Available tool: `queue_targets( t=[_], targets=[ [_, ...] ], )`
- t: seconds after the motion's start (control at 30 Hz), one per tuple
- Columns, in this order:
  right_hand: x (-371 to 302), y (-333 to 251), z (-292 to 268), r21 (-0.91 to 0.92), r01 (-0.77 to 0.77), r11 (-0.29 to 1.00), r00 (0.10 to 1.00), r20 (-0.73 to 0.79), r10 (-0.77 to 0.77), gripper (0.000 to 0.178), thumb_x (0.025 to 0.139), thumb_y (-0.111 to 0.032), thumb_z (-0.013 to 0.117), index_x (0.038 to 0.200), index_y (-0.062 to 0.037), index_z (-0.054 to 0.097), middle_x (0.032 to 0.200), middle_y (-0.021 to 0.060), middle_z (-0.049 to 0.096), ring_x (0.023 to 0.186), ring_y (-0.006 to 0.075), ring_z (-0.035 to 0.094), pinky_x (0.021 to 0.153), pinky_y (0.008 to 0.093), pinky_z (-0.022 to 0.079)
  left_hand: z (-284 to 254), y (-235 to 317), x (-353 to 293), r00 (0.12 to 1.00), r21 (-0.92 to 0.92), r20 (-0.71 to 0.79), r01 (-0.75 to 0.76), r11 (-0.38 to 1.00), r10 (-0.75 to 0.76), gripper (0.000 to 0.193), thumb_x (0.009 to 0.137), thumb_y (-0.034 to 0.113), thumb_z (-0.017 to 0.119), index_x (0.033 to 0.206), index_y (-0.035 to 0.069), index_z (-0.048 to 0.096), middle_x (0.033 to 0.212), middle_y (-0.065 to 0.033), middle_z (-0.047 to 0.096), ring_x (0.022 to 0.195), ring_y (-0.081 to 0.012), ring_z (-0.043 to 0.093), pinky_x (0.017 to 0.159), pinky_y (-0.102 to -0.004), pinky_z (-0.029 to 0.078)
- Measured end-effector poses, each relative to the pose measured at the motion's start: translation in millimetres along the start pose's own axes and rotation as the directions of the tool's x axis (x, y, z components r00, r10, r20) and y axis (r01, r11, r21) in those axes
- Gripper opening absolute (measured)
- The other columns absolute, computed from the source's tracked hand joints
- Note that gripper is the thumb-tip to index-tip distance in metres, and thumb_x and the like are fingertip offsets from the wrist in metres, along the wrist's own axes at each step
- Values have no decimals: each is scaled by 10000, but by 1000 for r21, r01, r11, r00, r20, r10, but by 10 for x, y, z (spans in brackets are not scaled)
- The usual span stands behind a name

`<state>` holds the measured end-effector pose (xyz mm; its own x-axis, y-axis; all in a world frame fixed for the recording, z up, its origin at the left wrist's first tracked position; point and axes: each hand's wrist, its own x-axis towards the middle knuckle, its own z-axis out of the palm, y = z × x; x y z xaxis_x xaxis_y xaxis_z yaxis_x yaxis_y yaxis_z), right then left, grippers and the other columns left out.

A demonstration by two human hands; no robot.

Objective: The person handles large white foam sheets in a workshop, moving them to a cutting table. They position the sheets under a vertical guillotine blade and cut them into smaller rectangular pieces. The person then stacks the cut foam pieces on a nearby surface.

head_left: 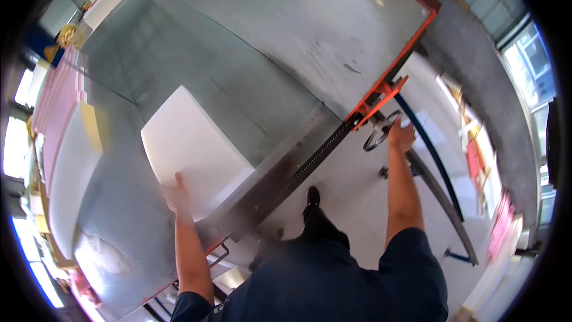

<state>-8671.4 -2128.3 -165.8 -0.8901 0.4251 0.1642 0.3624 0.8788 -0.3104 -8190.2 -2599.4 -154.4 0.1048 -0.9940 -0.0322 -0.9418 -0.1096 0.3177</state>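
A thick white foam block (192, 146) lies on the grey metal table, its near right side along the metal guide strip (280, 170). My left hand (176, 195) rests against the block's near left edge, with one digit stretched up over the top face; the other fingers are blurred. Off the table's right edge, my right hand (401, 135) is closed at the rim of a metal handwheel (376, 137). The handwheel sits below an orange bracket (387, 98). Some right-hand fingers are hidden from view.
The grey metal table (351, 30) has an orange edge. A thin dark line crosses above its surface. White and pink foam sheets (59, 107) stand at the left. Dark curved bars (432, 155) run down on the right, above the pale floor, where my shoe (313, 195) shows.
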Motion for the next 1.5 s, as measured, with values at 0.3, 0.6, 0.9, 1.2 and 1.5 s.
queue_targets(
  t=[0.3,0.6,0.9,1.2,1.5],
  targets=[
    [611,-245,225,-13,-24,1000,963,269,27,339,840,-271,516,914,-3,710,973,221,677,952,387,643,845,455,490,-74,0,36,997,115,25,66,991,-69,1002,783,766,451,1369,-39,342,1313,-209,517,1194,-360,513,985,-445,400],
    [976,-238,313,-16,-42,999,938,345,45,339,843,-257,496,950,-7,699,1037,235,659,994,393,628,874,442,487,-23,96,47,1000,-4,31,4,1000,-4,1025,788,756,466,1364,-84,347,1304,-260,505,1196,-369,511,974,-429,419],
    [980,-180,312,-35,-85,996,921,378,92,364,852,-267,482,982,1,689,1076,243,648,1022,393,618,893,444,478,-20,-309,383,947,-490,318,210,846,-51,822,841,656,533,1185,-89,510,1104,-193,601,968,-271,588,846,-374,479],
    [997,-175,354,-45,-53,998,940,336,65,281,817,-222,531,930,-44,718,998,196,682,956,368,652,836,429,513,204,-133,302,956,-423,144,-173,889,255,409,958,355,525,745,7,552,662,-38,506,633,-137,433,582,-337,399],
    [985,-280,277,-21,-83,996,920,382,85,370,849,-257,474,1001,8,682,1077,237,650,1021,396,617,889,449,478,824,1360,-28,909,-253,39,-393,884,415,399,939,339,523,815,-32,608,747,-180,615,681,-272,559,659,-419,445]
  ],
)
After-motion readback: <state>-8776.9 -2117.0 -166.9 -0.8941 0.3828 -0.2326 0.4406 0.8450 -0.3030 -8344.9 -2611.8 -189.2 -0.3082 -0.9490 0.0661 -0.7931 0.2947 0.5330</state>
